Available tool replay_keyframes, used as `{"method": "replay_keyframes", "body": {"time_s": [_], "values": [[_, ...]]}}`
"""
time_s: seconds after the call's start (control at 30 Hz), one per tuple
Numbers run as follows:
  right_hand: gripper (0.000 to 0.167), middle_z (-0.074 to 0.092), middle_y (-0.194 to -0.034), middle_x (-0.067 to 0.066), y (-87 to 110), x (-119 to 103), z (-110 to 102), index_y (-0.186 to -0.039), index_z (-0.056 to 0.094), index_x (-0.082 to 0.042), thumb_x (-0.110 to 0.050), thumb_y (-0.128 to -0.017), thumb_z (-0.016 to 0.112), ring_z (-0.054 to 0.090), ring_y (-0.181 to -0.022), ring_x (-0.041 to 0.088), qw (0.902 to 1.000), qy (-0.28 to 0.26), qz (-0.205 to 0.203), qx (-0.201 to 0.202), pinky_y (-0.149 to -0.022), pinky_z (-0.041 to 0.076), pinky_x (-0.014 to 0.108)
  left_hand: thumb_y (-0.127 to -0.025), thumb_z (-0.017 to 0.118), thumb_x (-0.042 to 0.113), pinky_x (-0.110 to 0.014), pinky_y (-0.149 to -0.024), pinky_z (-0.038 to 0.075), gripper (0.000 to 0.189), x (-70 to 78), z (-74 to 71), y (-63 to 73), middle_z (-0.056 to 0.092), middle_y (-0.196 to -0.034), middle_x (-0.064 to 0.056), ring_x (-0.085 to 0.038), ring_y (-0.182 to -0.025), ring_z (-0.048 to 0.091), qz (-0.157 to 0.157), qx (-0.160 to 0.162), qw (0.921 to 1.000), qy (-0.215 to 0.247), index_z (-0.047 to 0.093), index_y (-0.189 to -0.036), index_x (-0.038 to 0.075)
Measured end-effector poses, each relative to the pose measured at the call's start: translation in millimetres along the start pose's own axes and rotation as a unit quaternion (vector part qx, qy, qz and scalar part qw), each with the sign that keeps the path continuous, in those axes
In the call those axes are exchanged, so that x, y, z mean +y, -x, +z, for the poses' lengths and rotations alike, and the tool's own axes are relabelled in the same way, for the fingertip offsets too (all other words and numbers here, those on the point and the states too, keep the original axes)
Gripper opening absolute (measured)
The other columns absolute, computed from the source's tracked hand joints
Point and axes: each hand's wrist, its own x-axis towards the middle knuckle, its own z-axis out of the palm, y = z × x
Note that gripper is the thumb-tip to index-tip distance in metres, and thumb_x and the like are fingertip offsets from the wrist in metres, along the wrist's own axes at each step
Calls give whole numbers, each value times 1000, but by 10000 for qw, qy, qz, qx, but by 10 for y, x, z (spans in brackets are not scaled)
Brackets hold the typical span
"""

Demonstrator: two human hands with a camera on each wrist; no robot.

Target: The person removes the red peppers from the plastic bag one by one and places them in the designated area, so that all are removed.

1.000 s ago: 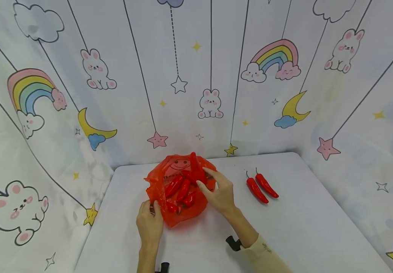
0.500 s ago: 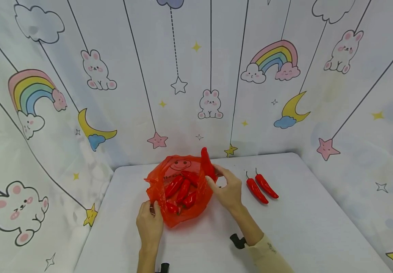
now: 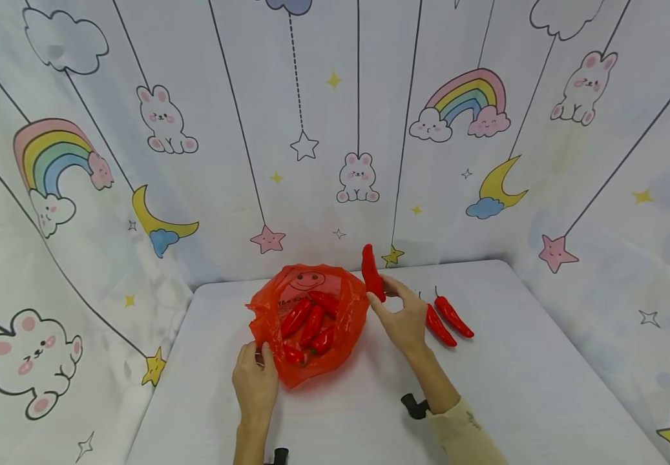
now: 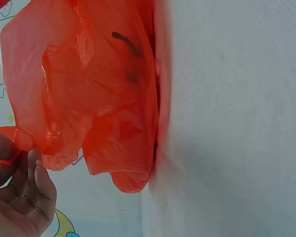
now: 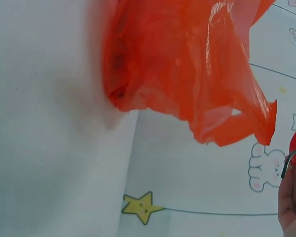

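Observation:
A thin red plastic bag [image 3: 346,336] with a printed smiley stands with its mouth spread wide, several red chili peppers [image 3: 313,324] lying inside. My left hand [image 3: 255,381] pinches the bag's near left rim between thumb and fingers; the left wrist view shows the gathered film [image 4: 27,140] at the fingertips. To the right of the bag, my right hand [image 3: 401,320] holds one red chili pepper [image 3: 372,272] upright, above the table and outside the bag's mouth. In the right wrist view, that pepper's green stem [image 5: 290,160] shows at the frame's edge.
Two more red chili peppers [image 3: 453,316] lie side by side on the white table [image 3: 515,387], right of the right hand, one partly hidden behind it. A white cloth backdrop [image 3: 311,206] with rabbits, rainbows and stars rises behind and at both sides of the table.
The right hand has carried its pepper from over the bag's mouth to the right, past the rim. The left hand has kept its grip at the same spot.

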Motion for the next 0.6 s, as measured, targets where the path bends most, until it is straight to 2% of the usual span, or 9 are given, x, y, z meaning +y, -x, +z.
{"method": "replay_keyframes", "body": {"time_s": [0.23,0.43,0.6], "values": [[49,76,-119,0,11,104,-90,-135,70,-12,-25,-90,84,71,-94,17,9992,145,381,-2,-86,60,34,-101,67,8,-34,-62,56,11,2,-4,-5,65,-88,-9,-19,-71,61,24,8,10000,47,69,-100,-2],[48,77,-116,3,43,184,-143,-133,72,-10,-27,-90,85,72,-93,19,9965,360,754,91,-78,62,40,-100,67,8,-34,-62,57,11,0,0,-1,66,-88,-9,-18,-71,61,26,7,10000,35,70,-100,-2],[48,77,-116,4,52,224,-190,-132,72,-11,-29,-89,85,73,-95,20,9935,399,1036,231,-77,61,33,-100,67,9,-34,-63,58,11,-3,8,3,66,-89,-9,-19,-71,61,-23,-21,10000,5,70,-101,-2]]}}
